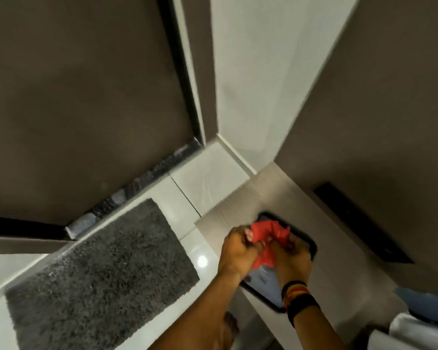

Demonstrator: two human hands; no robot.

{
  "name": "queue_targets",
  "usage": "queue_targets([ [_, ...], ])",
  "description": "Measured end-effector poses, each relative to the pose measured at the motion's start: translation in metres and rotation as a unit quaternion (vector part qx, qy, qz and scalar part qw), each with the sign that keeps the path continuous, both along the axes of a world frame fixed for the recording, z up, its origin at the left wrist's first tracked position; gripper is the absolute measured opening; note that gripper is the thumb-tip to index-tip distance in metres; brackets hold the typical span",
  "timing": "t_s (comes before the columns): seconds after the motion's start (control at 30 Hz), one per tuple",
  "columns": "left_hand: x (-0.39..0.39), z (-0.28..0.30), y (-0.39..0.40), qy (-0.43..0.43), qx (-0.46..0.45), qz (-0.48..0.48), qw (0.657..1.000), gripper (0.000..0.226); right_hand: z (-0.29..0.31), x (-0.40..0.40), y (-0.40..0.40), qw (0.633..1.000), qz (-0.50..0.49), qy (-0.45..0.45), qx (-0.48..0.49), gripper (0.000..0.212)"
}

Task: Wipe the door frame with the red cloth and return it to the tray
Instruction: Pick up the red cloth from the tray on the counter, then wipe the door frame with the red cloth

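While both hands meet over the black tray (311,245) on the pale counter (238,213) at five o'clock, the left hand (239,251) and right hand (292,256) each keep a closed grip pinching the bunched red cloth (268,232), the door frame (185,79) standing at twelve o'clock.

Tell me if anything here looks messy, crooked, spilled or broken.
Nothing stands out. Both hands, left hand and right hand, hold the bunched red cloth over the dark tray on the pale ledge. The grey mat lies flat on the floor, beside the door's threshold. No spill or damage shows, though the picture is blurred.
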State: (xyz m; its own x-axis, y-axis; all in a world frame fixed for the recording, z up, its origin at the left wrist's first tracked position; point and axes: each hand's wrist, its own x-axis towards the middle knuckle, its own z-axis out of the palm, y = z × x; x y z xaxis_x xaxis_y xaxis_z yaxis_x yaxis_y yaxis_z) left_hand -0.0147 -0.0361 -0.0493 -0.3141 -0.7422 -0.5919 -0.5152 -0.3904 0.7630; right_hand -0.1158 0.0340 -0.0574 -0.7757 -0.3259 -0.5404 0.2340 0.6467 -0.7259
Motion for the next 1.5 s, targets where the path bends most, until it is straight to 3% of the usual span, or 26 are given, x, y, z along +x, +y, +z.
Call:
queue_targets([
  [0.13,0.048,0.086,-0.042,0.071,-0.051,0.075,0.993,0.016,0.08,0.036,-0.057,0.99,0.047,0.013,-0.129,0.026],
  [0.27,0.124,0.217,-0.109,0.119,-0.188,0.13,0.966,0.012,0.213,0.095,-0.145,0.952,0.165,0.038,-0.256,0.03],
  [0.4,0.226,0.369,-0.169,0.11,-0.337,0.17,0.919,0.013,0.361,0.179,-0.221,0.885,0.277,0.071,-0.366,0.03],
  [0.57,0.376,0.54,-0.193,0.066,-0.484,0.246,0.837,0.016,0.53,0.328,-0.274,0.799,0.333,0.136,-0.483,0.035],
  [0.7,0.492,0.619,-0.186,-0.004,-0.536,0.308,0.786,0.02,0.612,0.447,-0.288,0.733,0.373,0.161,-0.545,0.037],
  [0.8,0.568,0.632,-0.185,-0.049,-0.529,0.333,0.779,0.022,0.629,0.52,-0.292,0.705,0.417,0.17,-0.548,0.031],
  [0.9,0.63,0.611,-0.187,-0.101,-0.501,0.361,0.78,0.025,0.61,0.584,-0.297,0.694,0.465,0.178,-0.52,0.027],
  [1.03,0.683,0.557,-0.194,-0.111,-0.453,0.405,0.786,0.022,0.56,0.644,-0.307,0.713,0.462,0.247,-0.465,0.025],
  [1.1,0.702,0.533,-0.203,-0.109,-0.43,0.416,0.794,0.02,0.538,0.669,-0.315,0.738,0.447,0.237,-0.447,0.022],
  [1.17,0.718,0.51,-0.22,-0.097,-0.42,0.419,0.799,0.019,0.512,0.691,-0.329,0.76,0.404,0.22,-0.458,0.032],
  [1.2,0.722,0.502,-0.226,-0.083,-0.42,0.422,0.799,0.017,0.497,0.699,-0.334,0.754,0.387,0.232,-0.478,0.044],
  [1.27,0.73,0.492,-0.241,-0.054,-0.419,0.428,0.799,0.015,0.46,0.721,-0.339,0.689,0.382,0.311,-0.532,0.065],
  [1.37,0.737,0.483,-0.255,-0.048,-0.441,0.427,0.788,0.018,0.426,0.741,-0.345,0.542,0.423,0.506,-0.521,0.054],
  [1.43,0.745,0.477,-0.258,-0.064,-0.484,0.405,0.773,0.025,0.427,0.748,-0.362,0.513,0.452,0.58,-0.443,0.05],
  [1.5,0.76,0.481,-0.257,-0.141,-0.565,0.366,0.726,0.011,0.444,0.756,-0.381,0.51,0.464,0.619,-0.376,0.058],
])
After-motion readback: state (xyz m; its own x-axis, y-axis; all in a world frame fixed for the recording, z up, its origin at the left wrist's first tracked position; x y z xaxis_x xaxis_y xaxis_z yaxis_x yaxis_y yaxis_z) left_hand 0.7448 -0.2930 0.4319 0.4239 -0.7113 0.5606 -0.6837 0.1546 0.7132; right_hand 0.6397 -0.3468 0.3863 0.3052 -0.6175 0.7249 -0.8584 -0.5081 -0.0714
